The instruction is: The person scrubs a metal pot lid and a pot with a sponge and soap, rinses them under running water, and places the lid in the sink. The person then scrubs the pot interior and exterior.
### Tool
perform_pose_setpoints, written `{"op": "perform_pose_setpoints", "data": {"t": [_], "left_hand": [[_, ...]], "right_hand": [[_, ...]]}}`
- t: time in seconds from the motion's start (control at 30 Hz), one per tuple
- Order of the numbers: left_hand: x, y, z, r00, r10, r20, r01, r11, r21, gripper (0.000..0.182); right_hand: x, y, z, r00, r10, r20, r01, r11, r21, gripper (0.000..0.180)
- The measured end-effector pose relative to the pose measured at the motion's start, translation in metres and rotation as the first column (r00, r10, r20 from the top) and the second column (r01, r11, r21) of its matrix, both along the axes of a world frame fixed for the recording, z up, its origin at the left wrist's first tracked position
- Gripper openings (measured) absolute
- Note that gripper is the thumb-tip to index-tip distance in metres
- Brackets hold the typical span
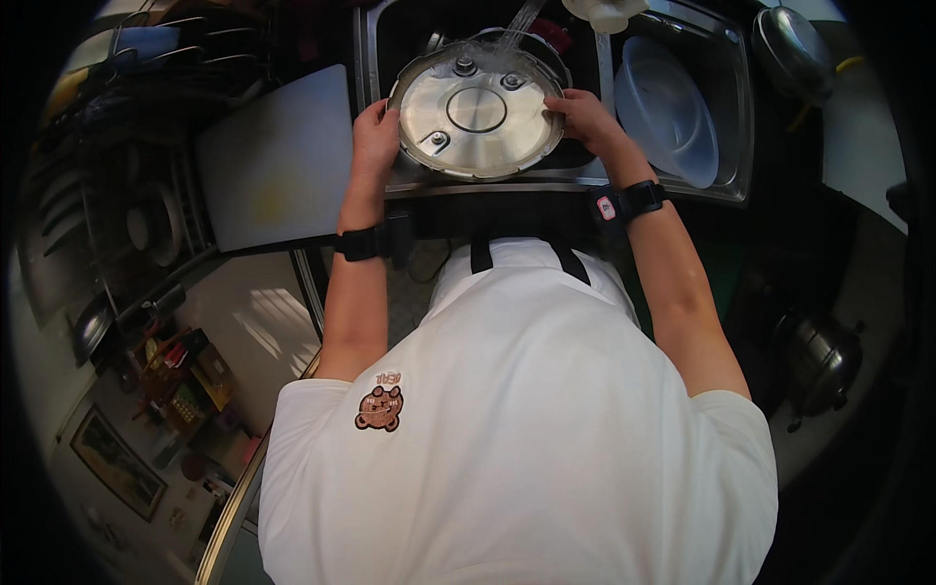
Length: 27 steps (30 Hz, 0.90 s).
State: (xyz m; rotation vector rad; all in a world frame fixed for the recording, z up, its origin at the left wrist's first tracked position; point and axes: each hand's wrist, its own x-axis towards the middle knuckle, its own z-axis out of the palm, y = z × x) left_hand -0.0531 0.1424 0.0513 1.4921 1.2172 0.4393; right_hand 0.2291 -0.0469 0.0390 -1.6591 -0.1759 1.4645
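Both hands hold a round metal pressure-cooker lid (475,150) over the left basin of a steel double sink. My left hand (376,139) grips its left rim, and my right hand (585,121) grips the right rim with the thumb on top. Valve fittings and a circular groove show on the upturned face. A stream of water (521,25) from the tap (605,13) strikes the far edge of the lid. Beneath and behind the lid, part of a pot rim and a dark red item (550,35) show; the lid hides most of them.
A translucent plastic basin (669,110) leans in the right sink bowl (735,146). Left of the sink lies a white cutting board (281,161). A lidded metal pan (793,51) stands at the far right, a dark pot (819,358) lower right. Racked dishes (153,219) fill the left side.
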Motion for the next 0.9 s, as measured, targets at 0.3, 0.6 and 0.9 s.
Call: {"op": "perform_pose_setpoints", "data": {"t": [0.3, 0.6, 0.9], "left_hand": [[-0.008, 0.009, 0.058, 0.997, 0.024, -0.078, -0.045, 0.958, -0.284, 0.038], [0.017, 0.019, 0.094, 0.972, -0.180, -0.152, 0.153, 0.973, -0.172, 0.033], [0.020, 0.003, 0.086, 0.978, -0.184, 0.101, 0.202, 0.956, -0.212, 0.034]], "right_hand": [[-0.011, 0.015, 0.016, 0.991, 0.086, 0.099, -0.091, 0.995, 0.043, 0.033], [-0.029, -0.004, -0.005, 0.978, -0.012, -0.206, 0.003, 0.999, -0.041, 0.022], [0.003, -0.012, 0.019, 0.999, -0.012, 0.041, 0.010, 0.998, 0.056, 0.029]]}}
